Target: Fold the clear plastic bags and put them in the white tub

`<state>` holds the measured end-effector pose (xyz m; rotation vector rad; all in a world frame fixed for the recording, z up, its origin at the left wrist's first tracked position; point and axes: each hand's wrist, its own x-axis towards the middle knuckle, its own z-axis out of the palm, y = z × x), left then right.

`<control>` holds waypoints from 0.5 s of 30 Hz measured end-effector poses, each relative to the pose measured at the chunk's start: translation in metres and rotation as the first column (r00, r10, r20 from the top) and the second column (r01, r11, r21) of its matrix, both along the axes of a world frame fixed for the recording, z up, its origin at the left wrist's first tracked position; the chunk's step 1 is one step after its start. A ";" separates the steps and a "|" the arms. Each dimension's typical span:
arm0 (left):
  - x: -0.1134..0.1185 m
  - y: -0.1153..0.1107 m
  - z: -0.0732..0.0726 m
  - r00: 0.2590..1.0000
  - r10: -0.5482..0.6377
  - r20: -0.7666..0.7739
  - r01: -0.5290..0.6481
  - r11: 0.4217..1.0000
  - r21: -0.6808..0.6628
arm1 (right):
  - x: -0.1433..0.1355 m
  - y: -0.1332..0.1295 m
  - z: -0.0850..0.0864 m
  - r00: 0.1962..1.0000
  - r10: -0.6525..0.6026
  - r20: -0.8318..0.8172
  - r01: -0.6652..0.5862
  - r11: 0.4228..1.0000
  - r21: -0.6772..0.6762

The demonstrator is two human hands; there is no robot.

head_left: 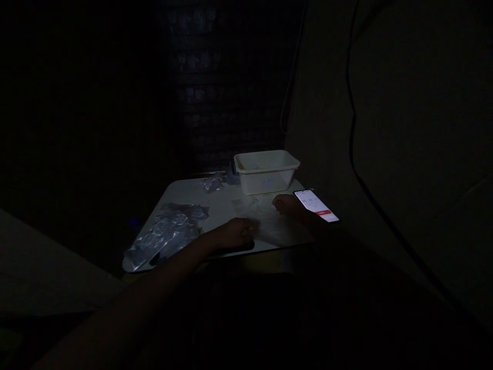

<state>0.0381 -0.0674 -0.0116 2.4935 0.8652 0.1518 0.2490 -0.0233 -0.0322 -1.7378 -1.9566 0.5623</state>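
A clear plastic bag [265, 221] stretches over the table between my two hands, its outline faint in the dim light. My left hand [234, 232] is closed at the bag's near left side, with the fingertips smeared by motion. On the far right side, my right hand [285, 204] has its fingers curled together on the bag's edge. A heap of clear plastic bags [171, 228] lies crumpled to the left of my left hand.
A white plastic tub [265, 180] stands at the back of the white table [221, 205]. Left of it lies a smaller plastic bundle [213, 182]. A lit phone [314, 203] rests at the right edge. A dark cable [351, 118] hangs along the right wall.
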 end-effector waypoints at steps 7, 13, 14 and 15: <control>-0.007 0.026 0.002 0.813 0.386 0.437 -0.111 0.839 -0.533 | 0.012 -0.001 -0.001 0.781 -0.035 -0.624 -0.222 0.918 -0.329; -0.007 0.042 0.000 0.515 0.683 0.517 -0.173 0.674 -0.718 | 0.013 -0.002 0.007 0.645 -0.181 -0.742 -0.345 0.798 -0.494; -0.006 0.044 -0.001 0.475 0.715 0.514 -0.184 0.651 -0.736 | 0.013 -0.002 0.006 0.652 -0.170 -0.739 -0.331 0.813 -0.479; -0.005 0.046 -0.002 0.431 0.742 0.513 -0.186 0.630 -0.754 | 0.013 -0.002 0.004 0.670 -0.149 -0.728 -0.306 0.837 -0.453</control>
